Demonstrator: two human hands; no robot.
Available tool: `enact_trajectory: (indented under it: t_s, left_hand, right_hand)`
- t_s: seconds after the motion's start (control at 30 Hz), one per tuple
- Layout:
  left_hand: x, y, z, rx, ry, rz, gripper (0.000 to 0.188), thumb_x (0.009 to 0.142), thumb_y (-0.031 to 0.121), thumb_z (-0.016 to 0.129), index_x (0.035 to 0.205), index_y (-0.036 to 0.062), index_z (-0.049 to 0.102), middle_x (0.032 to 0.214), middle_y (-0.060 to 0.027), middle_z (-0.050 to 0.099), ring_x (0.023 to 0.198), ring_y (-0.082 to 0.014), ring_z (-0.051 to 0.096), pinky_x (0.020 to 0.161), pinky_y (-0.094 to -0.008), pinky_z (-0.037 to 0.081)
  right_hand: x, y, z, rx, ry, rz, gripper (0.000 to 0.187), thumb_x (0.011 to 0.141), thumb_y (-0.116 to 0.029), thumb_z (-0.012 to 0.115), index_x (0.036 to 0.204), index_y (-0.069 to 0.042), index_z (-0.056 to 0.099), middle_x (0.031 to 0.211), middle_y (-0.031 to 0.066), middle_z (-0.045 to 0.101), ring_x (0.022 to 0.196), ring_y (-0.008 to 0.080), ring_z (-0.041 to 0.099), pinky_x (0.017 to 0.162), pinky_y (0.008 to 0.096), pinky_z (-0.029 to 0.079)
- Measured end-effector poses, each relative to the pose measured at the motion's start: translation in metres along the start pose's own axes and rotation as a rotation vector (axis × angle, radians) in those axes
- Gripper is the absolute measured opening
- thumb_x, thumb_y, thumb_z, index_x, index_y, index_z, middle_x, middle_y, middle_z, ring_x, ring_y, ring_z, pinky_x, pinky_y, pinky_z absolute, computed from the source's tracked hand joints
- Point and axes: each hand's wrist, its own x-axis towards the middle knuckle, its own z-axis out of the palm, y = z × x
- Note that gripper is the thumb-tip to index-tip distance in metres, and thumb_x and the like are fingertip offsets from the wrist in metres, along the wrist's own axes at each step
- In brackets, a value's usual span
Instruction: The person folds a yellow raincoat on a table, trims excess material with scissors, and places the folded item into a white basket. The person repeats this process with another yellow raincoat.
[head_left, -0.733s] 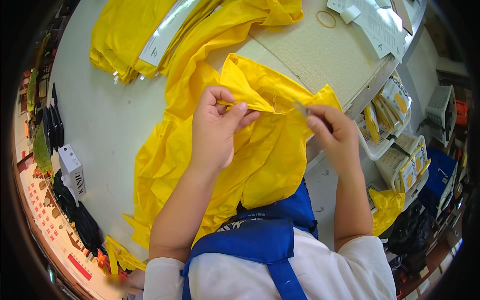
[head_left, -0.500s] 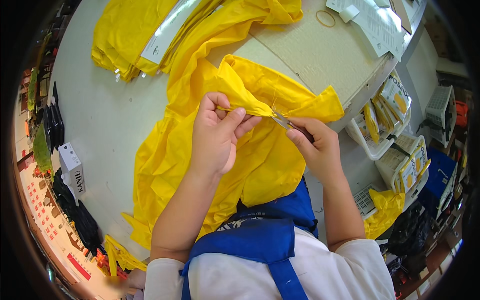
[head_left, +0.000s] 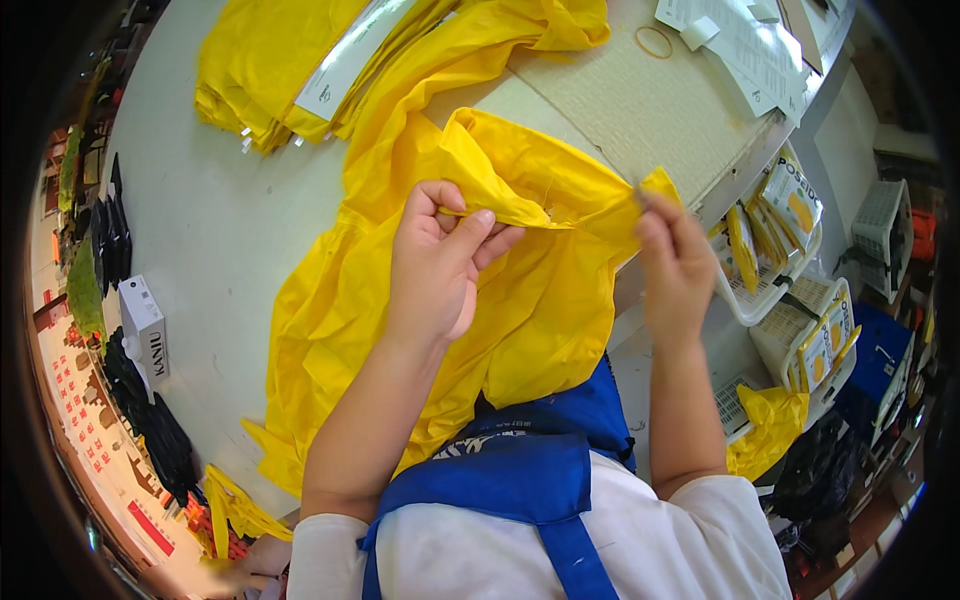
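1. A pile of yellow cloth (head_left: pixel 270 70) lies at the table's (head_left: pixel 210 230) far side, a rubber band (head_left: pixel 655 42) and papers (head_left: pixel 735 45) further right.
2. A white box (head_left: pixel 145 325) sits at the left edge; wire baskets (head_left: pixel 770 290) of packets hang to the right.
3. The yellow garment (head_left: pixel 530 310) drapes from the table to the person's lap.
4. The left hand (head_left: pixel 435 265) pinches a fold of it, fingers closed.
5. The right hand (head_left: pixel 675 265), raised and well apart from the left, clamps the garment's corner; the fold stretches between them.

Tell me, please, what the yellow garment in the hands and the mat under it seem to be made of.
The yellow garment looks like thin, coated synthetic fabric, perhaps rainwear: slight sheen, sharp crumpled folds. The mat appears to be beige corrugated cardboard or textured board, matte, with a fine regular pattern; the view leaves that open.
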Motion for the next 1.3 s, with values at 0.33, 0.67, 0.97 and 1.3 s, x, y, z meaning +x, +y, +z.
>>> enact_trajectory:
  t_s: [0.33,0.67,0.97,1.3]
  left_hand:
    - [-0.020,0.008,-0.003,-0.077,-0.007,0.015,0.020,0.089,-0.005,0.050,0.095,0.0113,0.040,0.099,-0.0081,0.059,0.092,-0.0195,0.062,0.083,-0.0355,0.055]
    - [-0.049,0.022,-0.033,0.160,0.031,0.073,0.042,0.088,0.000,0.054,0.127,0.0087,0.039,0.128,-0.0125,0.048,0.113,-0.0219,0.053,0.095,-0.0355,0.045]
    - [-0.309,-0.002,-0.269,1.676,0.986,0.329,0.061,0.077,0.006,0.065,0.133,0.0068,0.041,0.139,-0.0203,0.037,0.129,-0.0381,0.034,0.107,-0.0458,0.026]
    - [-0.459,-0.088,-0.426,1.152,1.289,-0.057,0.037,0.078,0.025,0.071,0.102,0.0002,0.057,0.100,-0.0201,0.058,0.091,-0.0320,0.055,0.079,-0.0396,0.043]
  right_hand:
    - [0.016,-0.058,0.019,-0.324,-0.537,-0.064,0.029,0.083,-0.007,0.062,0.111,-0.005,0.059,0.074,0.0044,0.060,0.065,0.0119,0.052,0.061,0.0259,0.044]
    - [0.155,0.012,0.002,-0.424,-0.150,-0.055,0.021,0.089,-0.018,0.057,0.103,-0.003,0.060,0.080,0.0002,0.057,0.074,0.0079,0.049,0.066,0.0246,0.041]
    - [0.070,0.090,-0.061,-0.340,0.181,-0.113,0.050,0.092,-0.025,0.057,0.129,0.004,0.039,0.116,0.0119,0.052,0.099,0.0161,0.051,0.086,0.0275,0.041]
    - [-0.056,0.039,-0.020,-0.171,-0.307,0.122,0.041,0.093,-0.023,0.055,0.126,0.001,0.051,0.122,0.0135,0.056,0.108,0.0233,0.055,0.093,0.0338,0.044]
